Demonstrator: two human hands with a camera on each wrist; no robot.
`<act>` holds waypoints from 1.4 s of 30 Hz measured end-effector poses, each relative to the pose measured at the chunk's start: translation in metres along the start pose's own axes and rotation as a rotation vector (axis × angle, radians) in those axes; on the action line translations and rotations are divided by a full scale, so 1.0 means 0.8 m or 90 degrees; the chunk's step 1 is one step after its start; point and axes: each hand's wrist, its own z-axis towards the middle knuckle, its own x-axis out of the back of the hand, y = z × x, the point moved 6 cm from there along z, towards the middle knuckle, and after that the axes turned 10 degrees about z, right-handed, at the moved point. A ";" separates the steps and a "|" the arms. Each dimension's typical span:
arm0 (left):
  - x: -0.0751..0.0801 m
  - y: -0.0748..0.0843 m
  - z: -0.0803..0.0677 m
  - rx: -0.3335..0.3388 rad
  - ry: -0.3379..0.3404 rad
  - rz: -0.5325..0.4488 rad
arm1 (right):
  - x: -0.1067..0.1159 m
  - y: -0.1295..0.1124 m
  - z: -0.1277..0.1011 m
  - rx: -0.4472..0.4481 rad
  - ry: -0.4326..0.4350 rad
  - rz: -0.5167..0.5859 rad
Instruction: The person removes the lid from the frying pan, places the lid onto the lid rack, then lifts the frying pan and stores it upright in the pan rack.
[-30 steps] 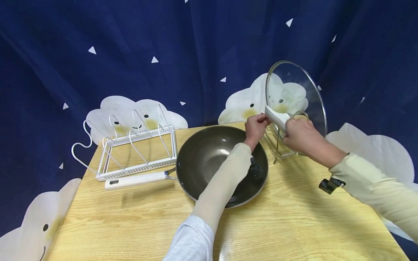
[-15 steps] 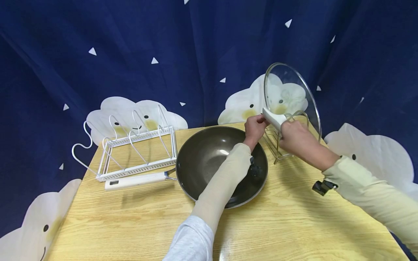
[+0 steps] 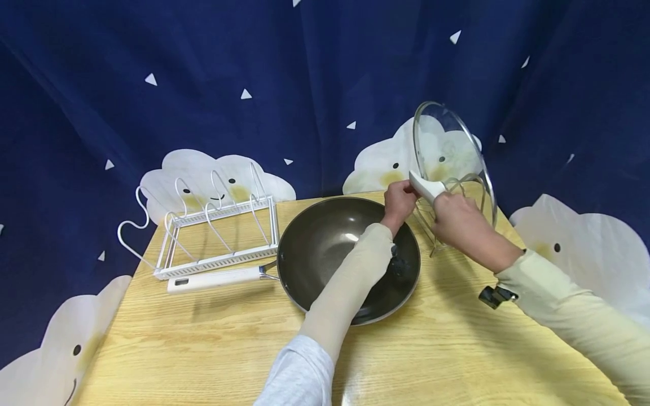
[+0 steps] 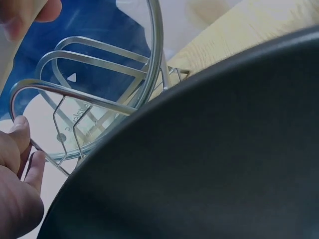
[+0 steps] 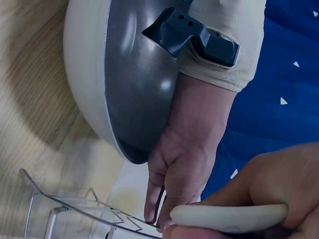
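Since a second ago, the round clear-glass lid with a metal rim (image 3: 453, 149) has been shifted slightly leftward and lower, and is turned more edge-on to the head camera. Its white handle (image 3: 424, 184) is gripped by the right hand (image 3: 457, 221), fingers curled round it. A loop of the silvery metal wire rack (image 4: 79, 95) is pinched between thumb and finger of the left hand (image 3: 400, 201), whose place is unchanged. In the left wrist view, rear loops are seen through the glass; the lower rim is placed among the loops, apparently behind the nearest one. Seating is judged nearly reached, but whether the rim is borne by the rack cannot be told. The dark round wok (image 3: 325, 248), reached across by the left arm, is left unmoved.
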 end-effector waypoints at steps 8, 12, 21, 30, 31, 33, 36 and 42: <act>0.003 -0.004 -0.001 0.003 -0.001 -0.016 | 0.001 -0.007 -0.007 0.018 0.050 -0.010; 0.007 -0.002 -0.002 -0.005 -0.009 -0.028 | 0.003 -0.005 -0.015 0.010 0.090 -0.013; 0.030 -0.004 -0.002 -0.032 -0.013 -0.098 | 0.003 0.000 -0.030 -0.050 0.146 0.025; 0.083 -0.006 -0.016 -0.050 -0.032 -0.135 | 0.002 0.000 -0.041 -0.051 0.182 0.052; 0.092 -0.007 -0.019 -0.047 -0.034 -0.137 | 0.001 -0.001 -0.042 -0.054 0.182 0.054; 0.110 -0.010 -0.027 -0.044 -0.034 -0.146 | -0.001 -0.001 -0.043 -0.060 0.177 0.060; 0.138 -0.014 -0.040 -0.040 -0.034 -0.141 | -0.004 -0.001 -0.044 -0.065 0.161 0.065; 0.193 -0.023 -0.072 -0.064 -0.030 -0.129 | -0.009 0.001 -0.051 -0.070 0.150 0.088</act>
